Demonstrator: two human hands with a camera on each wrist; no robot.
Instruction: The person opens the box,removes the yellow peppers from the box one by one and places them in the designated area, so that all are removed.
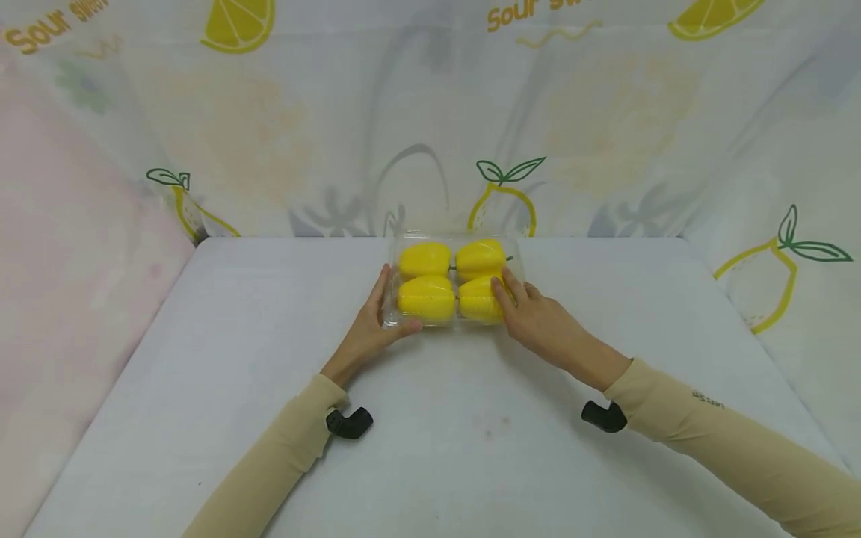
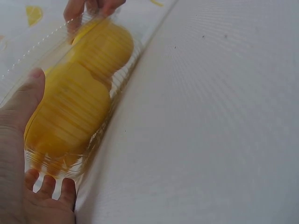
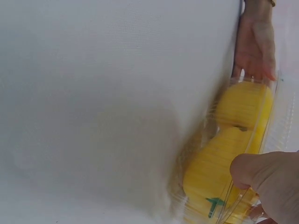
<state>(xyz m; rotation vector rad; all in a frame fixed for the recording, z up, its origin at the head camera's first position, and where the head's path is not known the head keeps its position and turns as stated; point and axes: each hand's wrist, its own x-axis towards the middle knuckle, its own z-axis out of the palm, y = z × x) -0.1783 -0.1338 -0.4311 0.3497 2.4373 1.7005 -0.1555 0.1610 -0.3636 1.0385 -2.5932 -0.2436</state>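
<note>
A clear plastic clamshell box (image 1: 430, 235) sits on the table, with several yellow bell peppers (image 1: 427, 299) visible through it. My left hand (image 1: 378, 321) grips its left end, the thumb (image 2: 28, 98) pressing the near side while the other fingers curl under the end. At the right end, my right hand (image 1: 541, 321) holds the box with its thumb (image 3: 254, 170) on the near edge and its other fingers over the top, partly covering one pepper. A green stem (image 3: 215, 205) shows through the plastic in the right wrist view.
The white table (image 1: 430, 448) ends just behind the box, where a cloth backdrop (image 1: 336, 112) with lemon prints hangs. More cloth stands at both sides. A black wrist mount (image 1: 350, 424) is on the left sleeve, and another black mount (image 1: 604, 417) on the right.
</note>
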